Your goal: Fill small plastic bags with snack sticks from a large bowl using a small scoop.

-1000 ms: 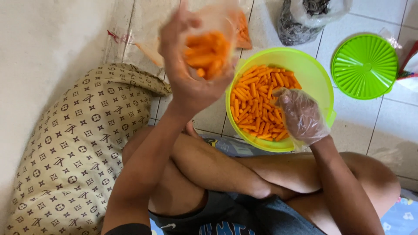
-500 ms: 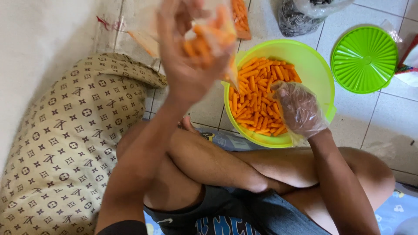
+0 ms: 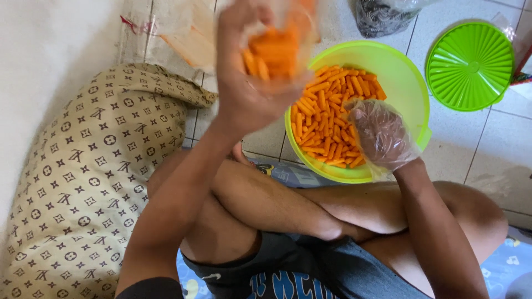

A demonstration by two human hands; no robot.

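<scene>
Gripping a clear bag of orange snack sticks (image 3: 274, 50), the left hand (image 3: 249, 83) is raised over the tiled floor (image 3: 476, 149); the plastic-gloved right hand (image 3: 382, 135), fingers curled loosely, rests in the green bowl (image 3: 404, 83) of sticks.

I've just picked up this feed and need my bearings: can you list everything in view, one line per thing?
Bowl: one, lime green, on the tiled floor ahead of the knees.
Snack sticks: many, orange, loose in the bowl.
Lid: one, lime green, ribbed, on the floor right of the bowl.
Small clear bag: one, packed with orange sticks, held up above the bowl, blurred.
Cushion: one, beige with dark pattern, at left against the wall.
Dark patterned bag: one, beyond the bowl, contents unclear.
Floor tiles: white.
Left hand: bare, grips the small bag.
Right hand: in a clear plastic glove, in the bowl on the sticks.
</scene>
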